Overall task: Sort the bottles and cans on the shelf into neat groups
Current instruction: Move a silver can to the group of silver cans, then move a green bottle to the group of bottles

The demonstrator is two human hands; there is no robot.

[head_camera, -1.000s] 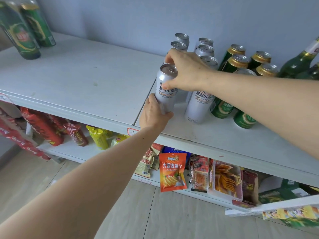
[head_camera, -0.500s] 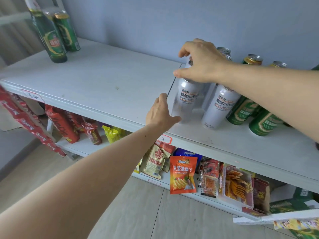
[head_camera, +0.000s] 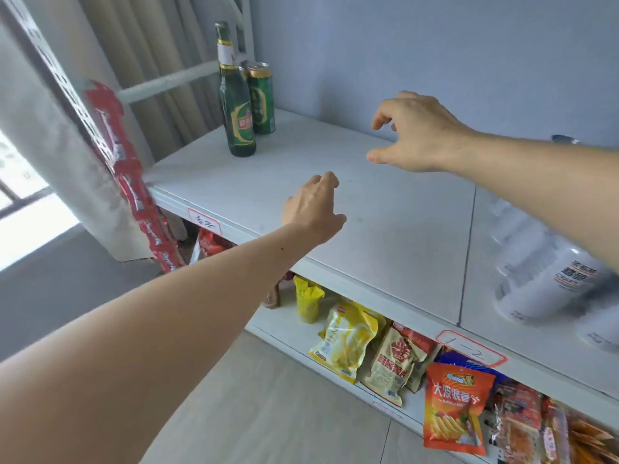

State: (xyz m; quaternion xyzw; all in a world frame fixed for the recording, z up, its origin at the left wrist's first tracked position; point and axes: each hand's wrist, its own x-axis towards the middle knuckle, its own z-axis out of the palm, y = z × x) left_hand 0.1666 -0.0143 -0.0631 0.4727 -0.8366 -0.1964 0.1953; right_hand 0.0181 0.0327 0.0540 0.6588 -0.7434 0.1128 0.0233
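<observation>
Both hands out over the white shelf, neither holding anything; left hand low above the bare board near its front edge, back of the hand up, fingers loosely curled under and gripping nothing; right hand higher and further back, raised off the board, thumb and fingers spread in an open claw with a clear gap between them, empty; green glass beer bottle upright at the far left end of the shelf, white neck label, oval label on its belly; just behind and beside it, green beer cans with gold tops, at least two, standing close against the bottle; both hands well apart from that group; at the right edge, under the right forearm, silver craft wheat beer cans, badly blurred, count and exact pose not readable; one more silver can top peeking above the right forearm near the wall; seam in the shelf board between the hands and the silver cans; handwritten red-bordered labels on the shelf's front lip; on the lower shelf, snack packets: a yellow bag, an orange crisp packet hanging forward, more wrapped snacks to the right; a strip of red sachets hanging at the left end of the rack; pale curtain and a window further left.
</observation>
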